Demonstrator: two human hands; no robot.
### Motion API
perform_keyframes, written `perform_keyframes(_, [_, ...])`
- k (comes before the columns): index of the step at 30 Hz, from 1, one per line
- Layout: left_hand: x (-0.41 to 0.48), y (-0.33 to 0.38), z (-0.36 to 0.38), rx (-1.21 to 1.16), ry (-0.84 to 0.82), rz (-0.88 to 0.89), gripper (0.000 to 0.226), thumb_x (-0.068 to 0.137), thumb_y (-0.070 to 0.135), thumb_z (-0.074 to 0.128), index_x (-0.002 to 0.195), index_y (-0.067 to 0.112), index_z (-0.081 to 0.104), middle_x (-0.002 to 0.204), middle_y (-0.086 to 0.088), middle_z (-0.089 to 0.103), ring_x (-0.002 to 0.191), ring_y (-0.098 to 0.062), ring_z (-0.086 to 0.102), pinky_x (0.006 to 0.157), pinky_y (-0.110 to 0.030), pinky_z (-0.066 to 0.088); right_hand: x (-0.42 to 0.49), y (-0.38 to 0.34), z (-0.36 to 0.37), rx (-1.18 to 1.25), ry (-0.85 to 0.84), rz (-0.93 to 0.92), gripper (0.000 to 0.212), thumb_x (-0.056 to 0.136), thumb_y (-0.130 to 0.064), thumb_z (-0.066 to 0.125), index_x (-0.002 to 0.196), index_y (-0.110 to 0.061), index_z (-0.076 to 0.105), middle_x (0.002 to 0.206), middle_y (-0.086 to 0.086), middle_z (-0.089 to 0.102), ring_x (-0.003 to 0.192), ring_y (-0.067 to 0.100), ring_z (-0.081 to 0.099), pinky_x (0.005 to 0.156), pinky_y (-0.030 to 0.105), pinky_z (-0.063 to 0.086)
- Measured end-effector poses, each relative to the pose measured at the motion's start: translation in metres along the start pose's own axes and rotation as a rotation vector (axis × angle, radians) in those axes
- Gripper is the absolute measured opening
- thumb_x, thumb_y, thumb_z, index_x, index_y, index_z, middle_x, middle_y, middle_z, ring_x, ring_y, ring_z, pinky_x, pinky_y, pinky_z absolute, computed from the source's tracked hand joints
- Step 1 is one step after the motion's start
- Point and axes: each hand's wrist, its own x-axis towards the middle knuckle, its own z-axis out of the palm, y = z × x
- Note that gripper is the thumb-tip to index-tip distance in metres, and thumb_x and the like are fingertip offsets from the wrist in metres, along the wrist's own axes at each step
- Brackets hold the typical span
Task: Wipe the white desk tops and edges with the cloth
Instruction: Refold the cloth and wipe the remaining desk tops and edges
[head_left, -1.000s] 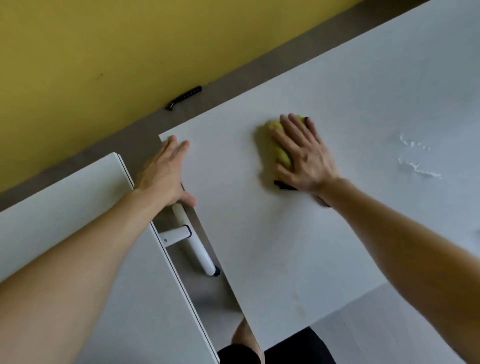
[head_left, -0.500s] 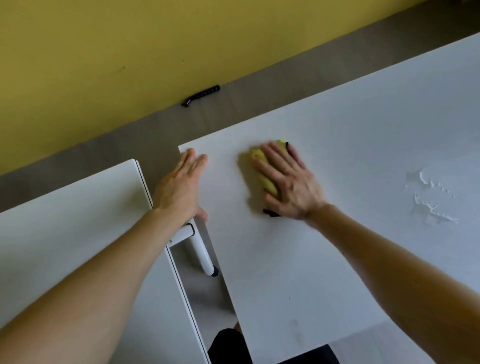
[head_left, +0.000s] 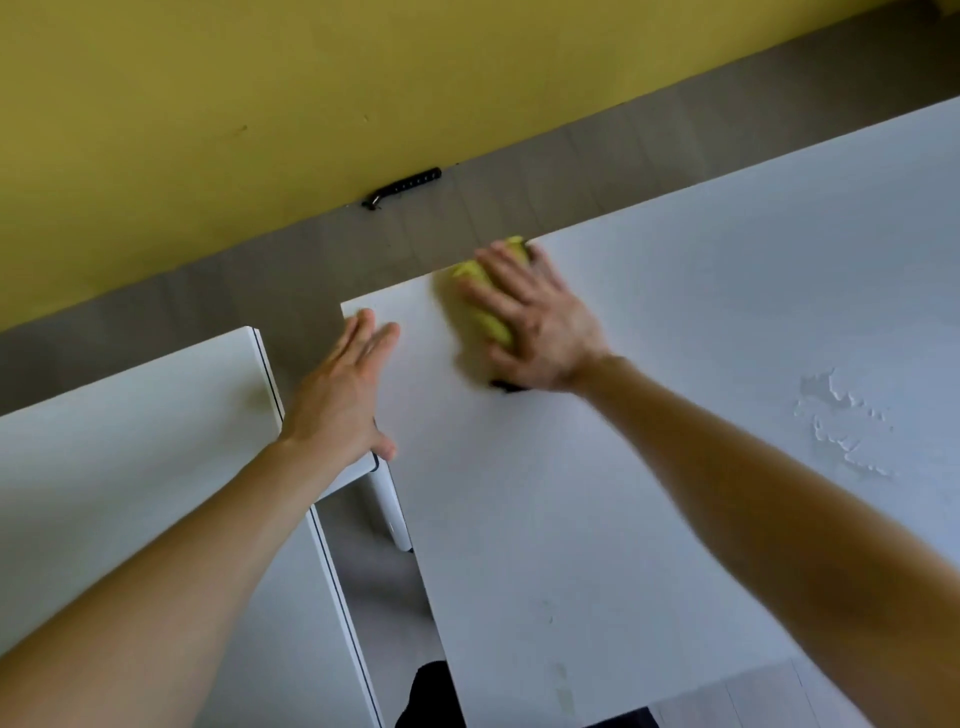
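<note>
The right hand (head_left: 540, 322), fingers spread flat, is pressing the cloth (head_left: 480, 306) at the far edge of the desk (head_left: 623, 519). The left hand (head_left: 343, 395), straight-fingered and holding nothing, is resting over the desk's left edge near the corner.

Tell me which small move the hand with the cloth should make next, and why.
Probably slide the right hand with the yellow cloth rightward along the far edge of the desk, toward the wet streaks. The cloth lies under straight fingers at that edge, and the streaks lie unwiped to its right.
</note>
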Motion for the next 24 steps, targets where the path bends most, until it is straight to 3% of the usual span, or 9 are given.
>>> perform_keyframes(4, [-0.002,0.002,0.0,0.027,0.003,0.005,0.159,0.061,0.046,0.104,0.174,0.029,-0.007,0.18,0.004,-0.023,0.166,-0.015,-0.018,0.125,-0.037,0.037,-0.062,0.119,-0.044,-0.012,0.069,0.495,0.084,0.096,-0.056,0.052,0.172,-0.031,0.026,0.179,0.011,0.024,0.168,0.032,0.013,0.135,0.06,0.004])
perform_keyframes(7, [0.0,0.002,0.0,0.038,-0.001,-0.01,0.161,0.06,0.045,0.105,0.173,0.028,-0.009,0.18,0.003,-0.023,0.166,-0.015,-0.019,0.126,-0.036,0.034,-0.062,0.13,-0.047,-0.014,0.088,0.687,0.088,0.091,-0.056,0.049,0.172,-0.029,0.026,0.179,0.014,0.021,0.167,0.035,0.012,0.135,0.06,0.003])
perform_keyframes(9, [-0.001,0.002,-0.001,0.047,-0.015,-0.013,0.161,0.06,0.045,0.105,0.173,0.028,-0.008,0.18,0.003,-0.023,0.166,-0.015,-0.019,0.127,-0.036,0.033,-0.048,0.085,-0.032,0.03,0.115,0.634,0.093,0.087,-0.054,0.054,0.171,-0.023,0.031,0.177,0.021,0.023,0.166,0.041,0.015,0.133,0.064,0.006])
perform_keyframes(13, [0.001,0.008,-0.002,0.09,-0.037,-0.023,0.163,0.056,0.045,0.106,0.174,0.025,-0.004,0.181,-0.003,-0.019,0.168,-0.018,-0.013,0.131,-0.036,0.023,-0.036,-0.065,0.004,0.057,-0.026,0.141,0.094,0.087,-0.055,0.058,0.171,-0.022,0.031,0.178,0.019,0.022,0.167,0.039,0.012,0.133,0.063,0.007])
perform_keyframes(16, [0.001,0.011,-0.002,0.118,-0.028,-0.054,0.163,0.056,0.047,0.106,0.173,0.023,-0.004,0.181,-0.006,-0.017,0.168,-0.022,-0.012,0.132,-0.038,0.023,-0.046,-0.065,0.001,0.041,-0.101,-0.062,0.087,0.094,-0.058,0.053,0.171,-0.023,0.032,0.179,0.014,0.022,0.168,0.033,0.011,0.135,0.059,0.003])
perform_keyframes(18, [0.002,0.01,-0.002,0.137,-0.029,-0.04,0.16,0.058,0.047,0.105,0.173,0.023,-0.004,0.181,-0.006,-0.017,0.168,-0.022,-0.012,0.13,-0.044,0.03,-0.069,-0.005,-0.011,0.01,-0.068,0.047,0.086,0.093,-0.059,0.052,0.17,-0.024,0.034,0.178,0.012,0.025,0.168,0.032,0.013,0.135,0.059,0.002])
perform_keyframes(21, [0.001,0.008,-0.002,0.154,-0.023,-0.034,0.158,0.058,0.048,0.105,0.173,0.025,-0.001,0.182,-0.004,-0.014,0.168,-0.021,-0.011,0.126,-0.049,0.037,-0.12,0.091,-0.037,-0.021,0.034,0.436,0.086,0.094,-0.06,0.049,0.171,-0.027,0.031,0.176,0.015,0.028,0.167,0.035,0.016,0.135,0.059,0.002])
perform_keyframes(24, [-0.003,0.013,-0.004,0.175,-0.021,-0.068,0.155,0.061,0.046,0.105,0.173,0.025,-0.001,0.182,-0.005,-0.012,0.169,-0.024,-0.009,0.125,-0.051,0.036,-0.139,0.104,-0.041,-0.01,0.095,0.624,0.087,0.091,-0.061,0.05,0.169,-0.024,0.035,0.177,0.017,0.026,0.167,0.038,0.014,0.135,0.06,0.004])
